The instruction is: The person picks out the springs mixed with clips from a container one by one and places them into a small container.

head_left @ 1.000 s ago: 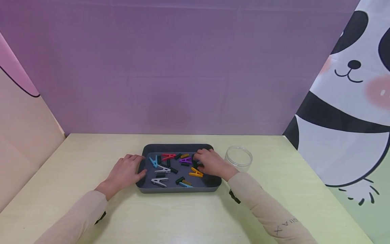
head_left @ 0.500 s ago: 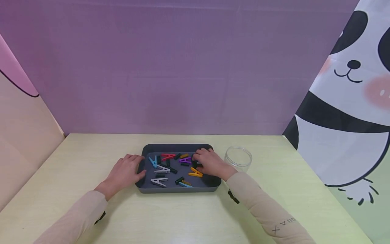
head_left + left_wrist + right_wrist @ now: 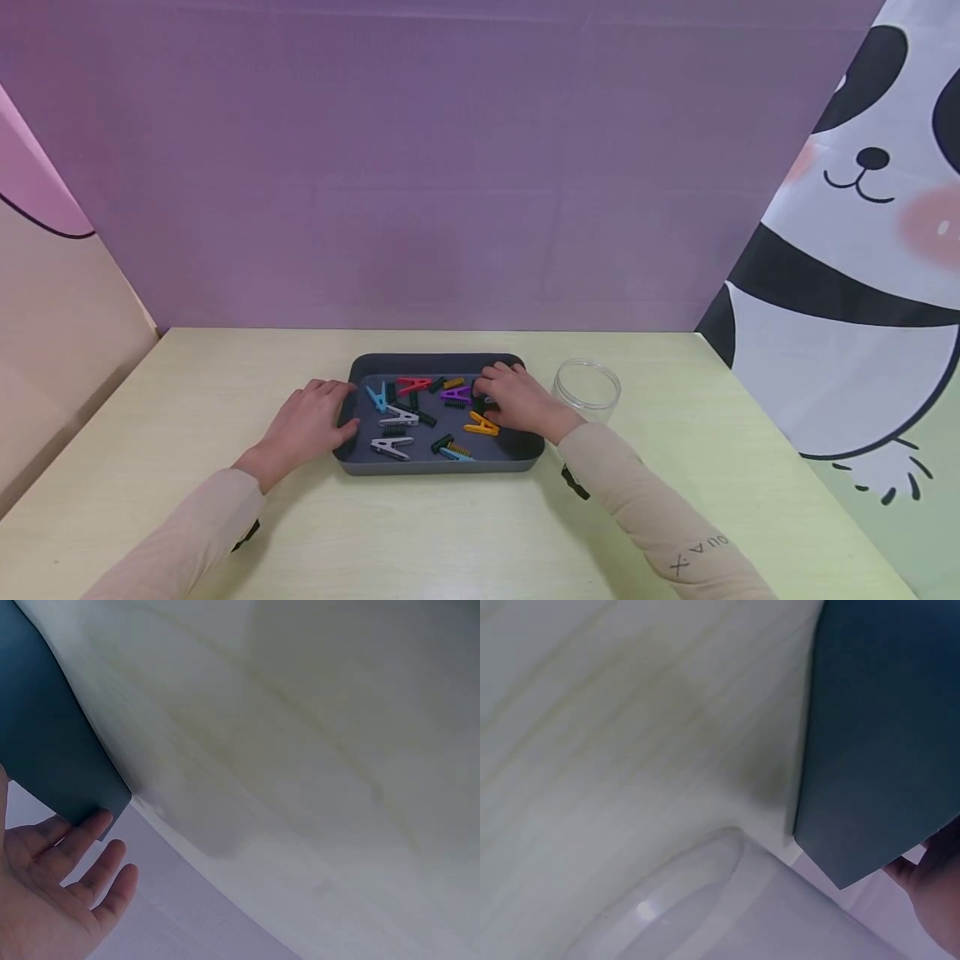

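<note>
My left hand [image 3: 306, 427] lies at the left end of a dark grey tray [image 3: 442, 468], thumb and fingers apart at its rim. Loosely bent fingers touch the tray wall [image 3: 52, 727] in the left wrist view. My right hand [image 3: 523, 406] reaches over the tray's right side, fingers bent down at dark and grey bits; I cannot tell whether it pinches one. Around it lie a purple clip [image 3: 456, 394], a yellow clip [image 3: 482, 425] and small black and yellow coil-like pieces. In the right wrist view the tray wall hides most of that hand [image 3: 939, 892].
A clear round jar [image 3: 588, 390] stands just right of the tray, close to my right forearm. Farther left in the tray are a red clip [image 3: 415, 385], a blue clip [image 3: 378, 399] and grey clips [image 3: 392, 447]. A purple backdrop [image 3: 450, 208] rises behind the pale table [image 3: 420, 533].
</note>
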Demonstrator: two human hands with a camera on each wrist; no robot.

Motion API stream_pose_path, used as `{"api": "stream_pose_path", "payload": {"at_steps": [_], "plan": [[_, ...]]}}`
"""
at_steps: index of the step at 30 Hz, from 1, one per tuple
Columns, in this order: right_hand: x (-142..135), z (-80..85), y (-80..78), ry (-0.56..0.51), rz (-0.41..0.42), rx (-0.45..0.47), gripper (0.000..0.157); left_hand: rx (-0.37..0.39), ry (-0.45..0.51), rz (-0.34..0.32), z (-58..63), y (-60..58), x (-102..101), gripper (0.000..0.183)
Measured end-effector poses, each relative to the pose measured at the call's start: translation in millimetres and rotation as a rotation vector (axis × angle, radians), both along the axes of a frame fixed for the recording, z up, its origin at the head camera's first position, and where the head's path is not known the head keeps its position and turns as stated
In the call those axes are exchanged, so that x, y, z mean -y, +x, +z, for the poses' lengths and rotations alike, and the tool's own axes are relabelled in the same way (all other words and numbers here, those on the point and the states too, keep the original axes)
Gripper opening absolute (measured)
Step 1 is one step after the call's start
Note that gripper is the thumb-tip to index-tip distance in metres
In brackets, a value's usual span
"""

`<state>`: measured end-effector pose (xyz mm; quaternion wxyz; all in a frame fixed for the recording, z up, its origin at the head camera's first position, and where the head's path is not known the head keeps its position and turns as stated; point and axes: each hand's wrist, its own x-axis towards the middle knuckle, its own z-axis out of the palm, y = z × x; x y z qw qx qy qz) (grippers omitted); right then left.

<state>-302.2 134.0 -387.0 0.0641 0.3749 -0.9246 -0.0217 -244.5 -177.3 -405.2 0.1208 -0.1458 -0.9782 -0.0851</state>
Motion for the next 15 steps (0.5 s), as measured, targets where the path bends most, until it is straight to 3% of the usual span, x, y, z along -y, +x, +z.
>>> {"api": "stream_pose_path", "payload": {"at_steps": [15], "plan": [[2.9, 3.8, -1.2, 0.012, 0.004, 0.026, 0.028, 0.0, -0.008, 0.007, 2.1, 0.2, -1.2, 0.051]]}}
